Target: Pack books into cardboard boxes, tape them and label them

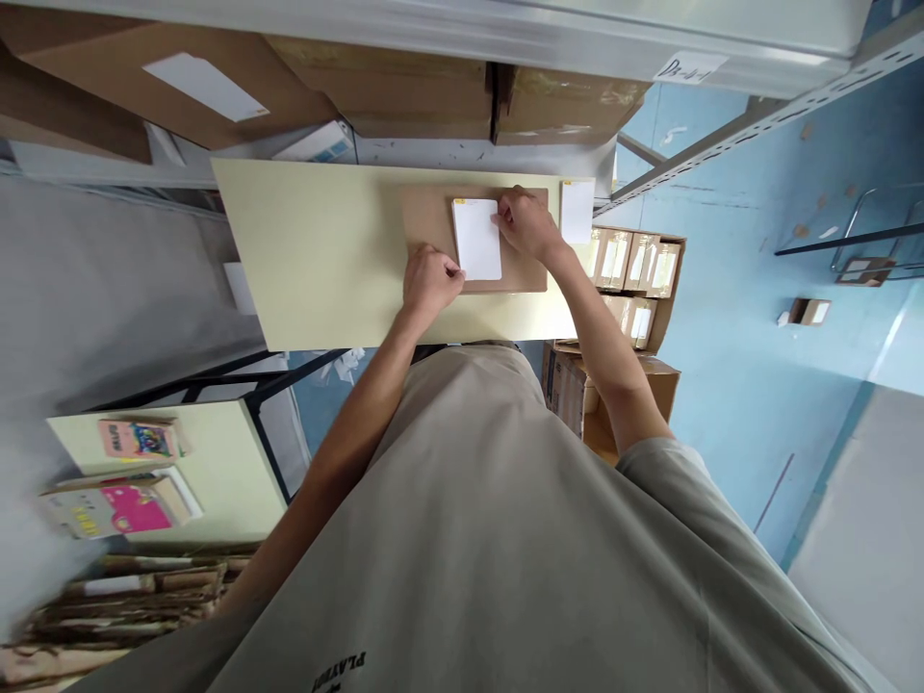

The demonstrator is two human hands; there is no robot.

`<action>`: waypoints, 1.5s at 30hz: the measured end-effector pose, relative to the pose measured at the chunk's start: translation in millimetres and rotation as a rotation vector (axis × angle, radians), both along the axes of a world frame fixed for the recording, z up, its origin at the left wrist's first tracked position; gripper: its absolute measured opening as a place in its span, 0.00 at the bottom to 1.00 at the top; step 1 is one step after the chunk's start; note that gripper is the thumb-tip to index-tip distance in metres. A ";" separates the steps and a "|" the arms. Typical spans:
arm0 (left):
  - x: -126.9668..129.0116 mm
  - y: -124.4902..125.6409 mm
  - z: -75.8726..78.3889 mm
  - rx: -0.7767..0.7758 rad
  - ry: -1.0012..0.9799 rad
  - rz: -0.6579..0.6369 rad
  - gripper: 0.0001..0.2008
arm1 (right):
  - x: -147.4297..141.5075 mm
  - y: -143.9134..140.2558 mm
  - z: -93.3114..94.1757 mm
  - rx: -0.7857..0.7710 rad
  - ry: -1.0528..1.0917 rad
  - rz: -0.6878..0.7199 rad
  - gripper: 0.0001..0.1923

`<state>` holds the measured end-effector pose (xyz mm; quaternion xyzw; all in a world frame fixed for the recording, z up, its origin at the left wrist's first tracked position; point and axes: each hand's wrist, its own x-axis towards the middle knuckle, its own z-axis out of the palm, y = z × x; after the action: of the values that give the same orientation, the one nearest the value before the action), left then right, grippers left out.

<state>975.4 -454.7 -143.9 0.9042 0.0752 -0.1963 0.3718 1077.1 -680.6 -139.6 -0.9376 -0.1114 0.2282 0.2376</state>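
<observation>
Pale yellow table [324,255] under grey shelving [505,38] stacked with cartons [404,91]; blue floor [729,366] right. Brown envelope [433,217] flat at far centre. Left hand [431,281] and right hand [526,221] pinching white label [477,241] edges. 1 second sheet [577,212] right.

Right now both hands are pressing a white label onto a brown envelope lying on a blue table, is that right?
Not quite. The head view shows the left hand and right hand on the white label over the brown envelope, but the table is pale yellow, not blue.
</observation>
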 end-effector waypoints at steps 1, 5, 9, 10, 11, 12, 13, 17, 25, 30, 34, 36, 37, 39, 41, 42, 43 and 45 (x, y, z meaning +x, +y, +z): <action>0.3 -0.4 0.7 0.005 0.006 -0.002 0.07 | -0.3 0.9 0.9 -0.002 0.001 -0.004 0.11; 1.4 -1.8 3.8 0.051 0.027 -0.001 0.06 | -1.7 5.6 -1.6 -0.016 -0.010 -0.027 0.14; 2.2 -2.4 6.5 0.079 0.054 -0.003 0.05 | -2.1 9.6 -16.1 -0.019 -0.008 -0.106 0.11; 2.3 -2.5 7.2 0.084 0.058 -0.007 0.05 | -2.2 9.6 -20.1 -0.014 -0.008 -0.126 0.10; 2.4 -2.7 8.0 0.092 0.059 -0.011 0.06 | -2.5 8.9 -23.4 -0.008 -0.010 -0.151 0.10; 2.5 -3.0 8.8 0.100 0.060 -0.013 0.06 | -3.2 7.4 -25.9 0.002 -0.018 -0.180 0.11; 2.6 -3.4 9.9 0.109 0.062 -0.013 0.07 | -4.6 5.3 -27.0 0.013 -0.029 -0.214 0.12; 3.4 -4.9 14.8 0.130 0.086 -0.013 0.07 | -23.6 -5.7 -19.7 0.081 -0.079 -0.327 0.10; 6.2 -4.3 18.4 0.160 0.112 -0.064 0.09 | -90.2 -4.7 -5.6 0.193 -0.032 -0.161 0.17; 5.8 -3.5 16.9 0.137 0.103 -0.048 0.07 | -59.1 4.2 -15.6 0.154 -0.099 -0.236 0.17; 5.9 -4.0 17.4 0.094 0.092 -0.015 0.06 | -25.3 15.6 -16.8 0.053 -0.140 -0.242 0.21; 5.6 -4.5 18.2 0.081 0.090 -0.001 0.06 | -21.9 21.2 -14.0 0.001 -0.143 -0.248 0.20; 5.2 -4.8 18.7 0.078 0.091 0.005 0.06 | -25.0 23.7 -12.1 -0.013 -0.142 -0.252 0.20; 4.0 -5.2 19.7 0.078 0.095 0.012 0.06 | -39.4 28.4 -8.0 0.000 -0.130 -0.236 0.21; 2.7 -5.2 20.4 0.076 0.107 0.012 0.06 | -59.9 33.0 -4.6 0.051 -0.101 -0.178 0.21; 2.1 -5.0 20.5 0.074 0.114 0.009 0.06 | -69.6 35.2 -3.5 0.073 -0.081 -0.145 0.20; 1.6 -4.8 20.5 0.073 0.119 0.005 0.05 | -77.4 37.3 -3.0 0.085 -0.061 -0.118 0.18; 0.8 -4.3 19.9 0.081 0.120 -0.001 0.05 | -82.9 41.5 -4.2 0.092 -0.038 -0.098 0.15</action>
<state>976.2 -459.0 -124.0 0.9052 0.1048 -0.2473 0.3294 994.1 -639.1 -143.8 -0.9342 -0.0802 0.1930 0.2891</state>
